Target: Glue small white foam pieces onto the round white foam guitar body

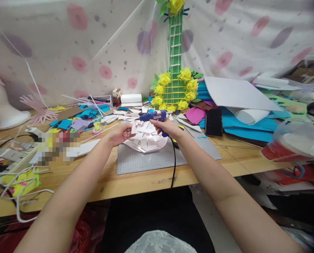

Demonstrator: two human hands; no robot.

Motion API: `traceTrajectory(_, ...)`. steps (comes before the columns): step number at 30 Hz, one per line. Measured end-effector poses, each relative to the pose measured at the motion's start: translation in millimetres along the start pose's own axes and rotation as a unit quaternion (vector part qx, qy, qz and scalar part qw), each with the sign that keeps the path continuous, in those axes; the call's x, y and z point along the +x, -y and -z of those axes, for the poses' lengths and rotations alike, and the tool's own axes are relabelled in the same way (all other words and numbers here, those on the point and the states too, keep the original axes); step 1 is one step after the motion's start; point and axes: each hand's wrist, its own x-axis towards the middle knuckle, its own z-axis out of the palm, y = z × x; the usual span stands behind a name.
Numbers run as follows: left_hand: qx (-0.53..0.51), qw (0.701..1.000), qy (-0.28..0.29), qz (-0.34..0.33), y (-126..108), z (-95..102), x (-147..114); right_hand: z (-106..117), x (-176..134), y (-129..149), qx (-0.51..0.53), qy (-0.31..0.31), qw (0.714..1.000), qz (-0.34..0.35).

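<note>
Fingers (156, 122) of the right hand (170, 128) gripped a blue glue gun (154, 116), its nozzle toward the left hand (121, 134), which pinched a white paper piece (134, 127). Between the hands, a white paper form (148, 140) lay on a grey mat (146, 167); beyond the right hand stood a green guitar shape (175, 75).

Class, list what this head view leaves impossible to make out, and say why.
All in the head view:
Handle of the glue gun: partly hidden by the right hand.
Top of the green guitar: cut off by the upper edge.
Things at left: blurred by pixel blocks.
Far end of the black cord: hidden past the edge of the table.
</note>
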Motion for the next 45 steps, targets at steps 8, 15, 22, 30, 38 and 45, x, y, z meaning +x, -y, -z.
traceTrajectory(8,-0.005,1.0,-0.021,-0.006,-4.7,-0.1,1.3,2.6,-6.1,1.7,-0.021,0.051,0.998,0.015)
traceTrajectory(15,0.016,0.999,-0.031,-0.019,-6.9,-4.6,-1.3,3.3,-8.3,-3.3,0.01,0.115,0.993,0.01)
traceTrajectory(22,0.283,0.949,-0.058,-0.129,-6.7,21.3,-1.9,22.9,-12.6,-20.1,0.167,-0.022,0.986,0.014)
traceTrajectory(30,0.778,0.538,0.06,-0.319,-4.0,32.4,-23.4,71.1,-19.6,-65.6,0.365,-0.107,0.923,0.054)
traceTrajectory(38,0.84,0.399,0.116,-0.349,18.6,27.0,-18.5,83.2,-21.2,-75.3,0.392,-0.116,0.91,0.066)
traceTrajectory(45,0.832,0.403,0.119,-0.363,25.6,34.9,-17.9,75.9,-22.4,-71.8,0.348,-0.12,0.928,0.048)
